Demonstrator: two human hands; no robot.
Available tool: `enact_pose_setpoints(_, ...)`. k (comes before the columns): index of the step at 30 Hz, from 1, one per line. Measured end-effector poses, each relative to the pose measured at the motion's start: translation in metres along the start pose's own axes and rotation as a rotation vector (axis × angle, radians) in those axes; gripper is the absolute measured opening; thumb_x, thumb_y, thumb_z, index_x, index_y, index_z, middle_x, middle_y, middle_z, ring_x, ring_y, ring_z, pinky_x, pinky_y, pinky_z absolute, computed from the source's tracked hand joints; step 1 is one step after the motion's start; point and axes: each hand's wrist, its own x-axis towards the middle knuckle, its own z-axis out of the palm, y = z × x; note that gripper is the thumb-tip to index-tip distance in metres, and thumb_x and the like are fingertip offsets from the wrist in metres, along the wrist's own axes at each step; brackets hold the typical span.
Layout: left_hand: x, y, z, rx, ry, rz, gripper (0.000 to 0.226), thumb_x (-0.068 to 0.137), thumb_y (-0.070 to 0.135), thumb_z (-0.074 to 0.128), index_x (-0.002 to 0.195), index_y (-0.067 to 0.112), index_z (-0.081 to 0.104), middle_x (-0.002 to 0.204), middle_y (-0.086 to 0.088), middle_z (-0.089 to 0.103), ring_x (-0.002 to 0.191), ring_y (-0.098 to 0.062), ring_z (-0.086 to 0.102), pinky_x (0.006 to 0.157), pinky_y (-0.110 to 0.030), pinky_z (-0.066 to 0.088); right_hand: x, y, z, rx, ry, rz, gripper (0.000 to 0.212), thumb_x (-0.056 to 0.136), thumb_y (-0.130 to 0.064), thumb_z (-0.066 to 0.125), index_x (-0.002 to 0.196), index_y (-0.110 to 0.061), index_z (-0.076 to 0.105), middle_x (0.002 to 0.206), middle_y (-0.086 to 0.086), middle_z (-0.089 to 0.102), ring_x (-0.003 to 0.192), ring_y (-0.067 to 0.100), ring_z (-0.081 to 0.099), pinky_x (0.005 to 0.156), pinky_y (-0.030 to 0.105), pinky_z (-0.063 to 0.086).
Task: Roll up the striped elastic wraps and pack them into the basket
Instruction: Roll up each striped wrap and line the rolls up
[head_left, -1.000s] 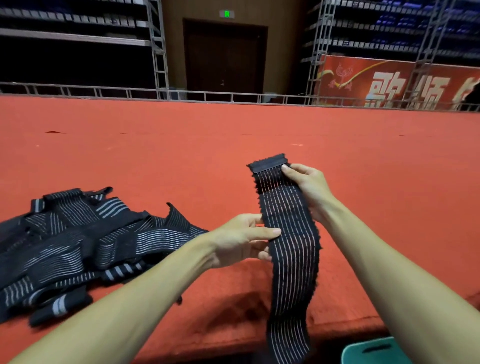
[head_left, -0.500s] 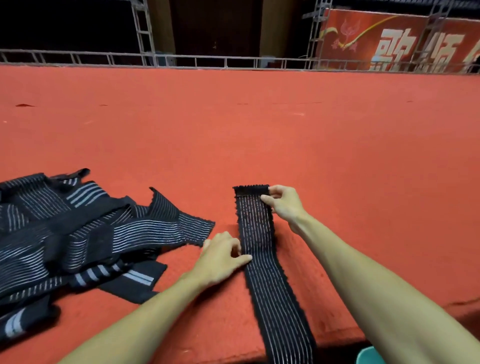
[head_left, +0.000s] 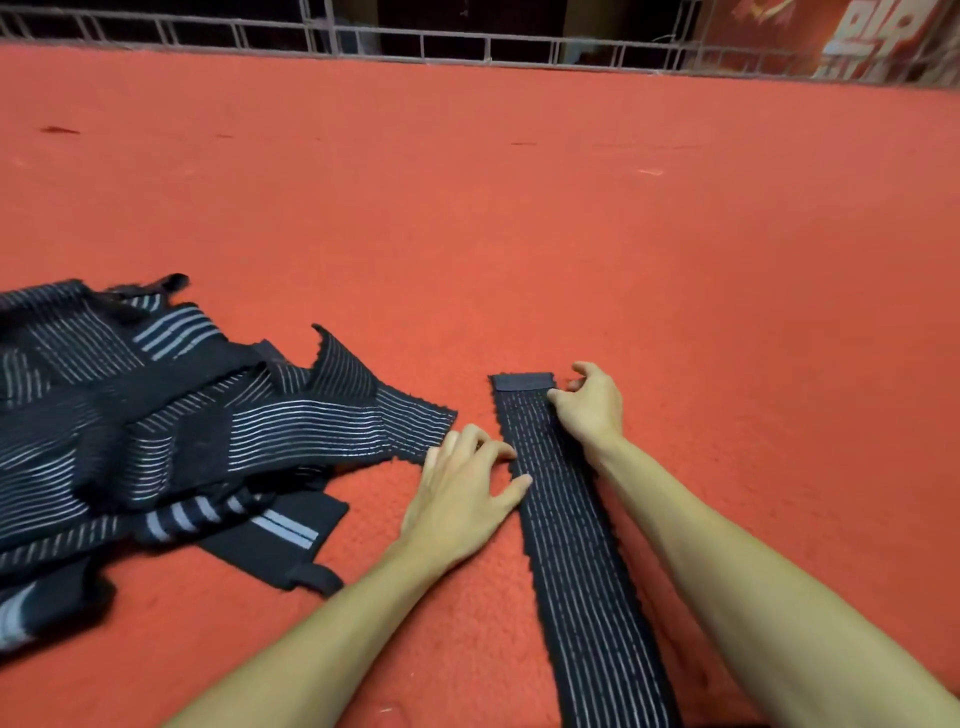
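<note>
One black wrap with thin pale stripes (head_left: 576, 551) lies flat and unrolled on the red surface, running from its plain black end tab near the middle of the view down to the bottom edge. My right hand (head_left: 592, 408) rests at the wrap's far right edge, fingers curled onto the fabric just below the tab. My left hand (head_left: 462, 488) lies flat with fingers spread, its thumb and fingertips touching the wrap's left edge. A heap of several more striped wraps (head_left: 156, 441) lies tangled at the left. The basket is out of view.
The red carpeted platform (head_left: 571, 234) stretches far ahead and to the right. A metal railing (head_left: 467, 47) runs along its far edge, with a red banner (head_left: 872, 36) behind it at the top right.
The wrap, held up in the air a second ago, has been laid flat on the red surface. Both hands came down with it and now press on it. The view tilted downward.
</note>
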Motion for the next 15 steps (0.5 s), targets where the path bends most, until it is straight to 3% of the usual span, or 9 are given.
enact_pose_setpoints(2,0.001,0.0,-0.002,0.016,0.002,-0.01,0.033,0.095,0.046,0.044,0.122,0.03,0.056,0.107,0.013,0.042,0.107,-0.008,0.037,0.096,-0.024,0.025,-0.013,-0.012,-0.006,-0.058,-0.052,-0.012,0.056,0.084,-0.018,0.061,0.138,-0.012,0.047,0.129,0.016,0.054,0.123,0.032,0.049,0.103,0.04,0.041)
enact_pose_setpoints(5,-0.003,0.003,-0.003,0.059,-0.021,-0.007,0.036,0.097,0.038,0.042,0.13,0.029,0.054,0.115,0.01,0.045,0.11,-0.011,0.038,0.098,-0.027,0.026,-0.04,-0.026,-0.016,-0.116,-0.108,-0.155,0.049,0.085,-0.015,0.059,0.134,-0.015,0.052,0.13,0.011,0.054,0.122,0.028,0.049,0.104,0.036,0.039)
enact_pose_setpoints(8,-0.007,0.002,-0.019,0.088,-0.147,0.076,0.039,0.095,0.033,0.043,0.133,0.027,0.052,0.126,0.009,0.049,0.118,-0.014,0.041,0.102,-0.03,0.031,-0.058,-0.035,-0.02,-0.099,-0.166,-0.156,0.035,0.084,-0.011,0.059,0.119,-0.016,0.063,0.113,0.004,0.066,0.11,0.022,0.061,0.098,0.029,0.044)
enact_pose_setpoints(11,-0.013,-0.008,-0.052,0.141,-0.251,0.18,0.035,0.092,0.027,0.045,0.125,0.026,0.057,0.126,0.007,0.056,0.12,-0.014,0.047,0.103,-0.033,0.033,-0.071,-0.044,-0.012,-0.041,-0.211,-0.089,0.019,0.078,-0.009,0.058,0.086,-0.024,0.067,0.091,0.006,0.074,0.091,0.026,0.071,0.09,0.042,0.054)
enact_pose_setpoints(13,-0.021,-0.027,-0.073,0.248,-0.172,0.228,0.034,0.091,0.028,0.043,0.119,0.028,0.061,0.119,0.009,0.059,0.116,-0.012,0.05,0.103,-0.03,0.029,-0.076,-0.049,0.0,-0.052,-0.228,-0.098,0.019,0.077,-0.01,0.058,0.083,-0.026,0.066,0.089,0.008,0.074,0.084,0.024,0.071,0.084,0.042,0.057)
enact_pose_setpoints(15,-0.03,-0.05,-0.093,0.376,-0.057,0.239,0.038,0.082,0.029,0.038,0.105,0.026,0.068,0.105,0.009,0.063,0.104,-0.014,0.058,0.099,-0.029,0.027,-0.082,-0.056,0.014,-0.072,-0.243,-0.118,0.021,0.08,-0.012,0.058,0.095,-0.02,0.07,0.091,0.008,0.074,0.083,0.022,0.071,0.083,0.038,0.057)
